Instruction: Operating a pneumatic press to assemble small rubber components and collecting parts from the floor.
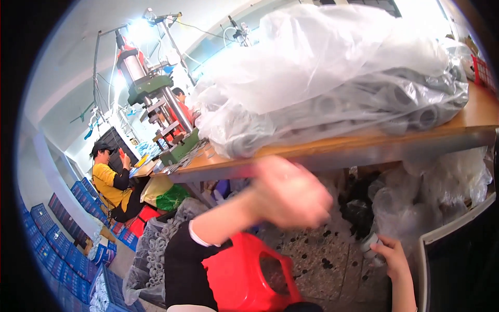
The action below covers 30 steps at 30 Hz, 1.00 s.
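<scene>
My left hand (292, 193) is smeared by motion in front of the workbench edge, above the red stool. Its fingers are too blurred to read, and I cannot make out anything in it. Low on the right, my right hand (393, 256) pinches a small grey cylindrical piece (371, 247) between thumb and fingers. That piece is held over the speckled floor, below the bench top. On the wooden workbench (322, 151) lies a big clear plastic bag (291, 67) with many grey ring-shaped parts (423, 117) inside.
A red plastic stool (241, 275) stands below my left arm, next to a lined container of grey rings (156, 255). Blue crates (62, 255) line the left side. A green press machine (150, 88) and a seated person in yellow (112, 179) are beyond.
</scene>
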Available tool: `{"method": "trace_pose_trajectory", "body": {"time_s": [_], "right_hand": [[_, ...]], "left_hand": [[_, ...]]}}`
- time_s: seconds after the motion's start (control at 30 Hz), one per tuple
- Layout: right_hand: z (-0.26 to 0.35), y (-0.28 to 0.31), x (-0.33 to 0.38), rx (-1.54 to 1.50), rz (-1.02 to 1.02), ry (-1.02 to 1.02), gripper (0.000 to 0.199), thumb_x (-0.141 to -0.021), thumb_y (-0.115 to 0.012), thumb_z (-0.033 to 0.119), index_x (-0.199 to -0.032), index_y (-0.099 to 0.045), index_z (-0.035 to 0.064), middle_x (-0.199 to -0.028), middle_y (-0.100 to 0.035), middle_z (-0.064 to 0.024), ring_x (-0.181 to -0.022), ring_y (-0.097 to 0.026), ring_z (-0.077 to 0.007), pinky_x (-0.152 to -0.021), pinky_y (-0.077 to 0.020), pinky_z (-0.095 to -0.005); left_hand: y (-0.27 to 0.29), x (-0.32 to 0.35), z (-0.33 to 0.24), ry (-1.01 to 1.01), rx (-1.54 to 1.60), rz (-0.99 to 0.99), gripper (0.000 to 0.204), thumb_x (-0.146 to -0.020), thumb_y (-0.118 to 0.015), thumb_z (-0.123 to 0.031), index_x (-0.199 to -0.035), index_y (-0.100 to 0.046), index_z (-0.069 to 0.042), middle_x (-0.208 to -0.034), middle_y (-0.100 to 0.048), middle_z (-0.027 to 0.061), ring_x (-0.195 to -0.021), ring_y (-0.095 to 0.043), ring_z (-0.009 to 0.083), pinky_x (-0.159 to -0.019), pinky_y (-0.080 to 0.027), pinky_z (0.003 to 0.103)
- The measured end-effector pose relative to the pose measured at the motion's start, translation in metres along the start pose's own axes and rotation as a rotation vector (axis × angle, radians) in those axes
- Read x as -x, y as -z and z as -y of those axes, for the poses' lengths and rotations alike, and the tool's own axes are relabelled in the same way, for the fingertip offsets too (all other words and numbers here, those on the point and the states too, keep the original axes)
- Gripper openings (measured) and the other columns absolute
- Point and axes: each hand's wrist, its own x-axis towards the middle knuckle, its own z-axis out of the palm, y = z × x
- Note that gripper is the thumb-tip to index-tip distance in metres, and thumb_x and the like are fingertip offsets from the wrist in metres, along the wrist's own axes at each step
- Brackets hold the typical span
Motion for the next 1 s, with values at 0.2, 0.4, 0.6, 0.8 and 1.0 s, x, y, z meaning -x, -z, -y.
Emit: {"method": "trace_pose_trajectory", "body": {"time_s": [0.2,0.4,0.6,0.8,1.0], "right_hand": [[-0.017,-0.050,0.010,-0.547,0.332,-0.056,0.047,-0.088,-0.051,0.031,-0.127,-0.044,0.0060,-0.122,-0.050,-0.0099,-0.107,-0.053,-0.0205,-0.084,-0.0489,-0.0378],[-0.014,-0.057,0.025,-0.931,0.525,-0.140,0.055,-0.076,-0.043,0.037,-0.122,-0.047,0.0059,-0.118,-0.052,-0.0134,-0.106,-0.053,-0.0276,-0.087,-0.0446,-0.0438],[0.014,-0.081,0.032,-0.952,0.760,-0.013,0.068,-0.075,-0.043,0.042,-0.133,-0.037,0.0052,-0.130,-0.043,-0.0165,-0.116,-0.046,-0.0295,-0.098,-0.0350,-0.0441],[0.036,-0.106,0.044,-0.897,0.780,0.120,0.074,-0.078,-0.049,0.050,-0.135,-0.033,0.0052,-0.139,-0.033,-0.0177,-0.129,-0.031,-0.0344,-0.106,-0.0244,-0.0457],[0.016,-0.075,0.037,-0.912,0.631,0.185,0.068,-0.081,-0.047,0.048,-0.131,-0.039,0.0019,-0.134,-0.039,-0.0196,-0.127,-0.035,-0.0372,-0.104,-0.0299,-0.0455]], "left_hand": [[-0.036,-0.015,-0.134,0.123,0.845,0.174,0.060,-0.067,-0.068,-0.044,-0.120,-0.051,-0.020,-0.129,-0.043,0.0110,-0.111,-0.046,0.0363,-0.084,-0.048,0.048],[-0.034,0.001,-0.142,0.182,0.921,0.208,0.053,-0.058,-0.074,-0.037,-0.102,-0.058,-0.013,-0.108,-0.051,0.0110,-0.094,-0.050,0.0316,-0.075,-0.049,0.040],[-0.006,0.006,-0.096,0.217,0.874,0.017,0.034,-0.052,-0.072,-0.025,-0.079,-0.058,-0.008,-0.096,-0.059,0.0027,-0.084,-0.056,0.0292,-0.065,-0.051,0.033],[0.065,0.019,0.014,0.287,0.131,-0.256,0.033,-0.073,-0.072,-0.024,-0.095,-0.055,-0.007,-0.093,-0.060,0.0147,-0.085,-0.058,0.0296,-0.072,-0.049,0.040],[-0.009,0.110,0.196,0.974,-0.336,-0.020,0.076,-0.066,-0.074,-0.050,-0.124,-0.048,-0.009,-0.125,-0.045,0.0186,-0.116,-0.044,0.0345,-0.094,-0.036,0.046]]}}
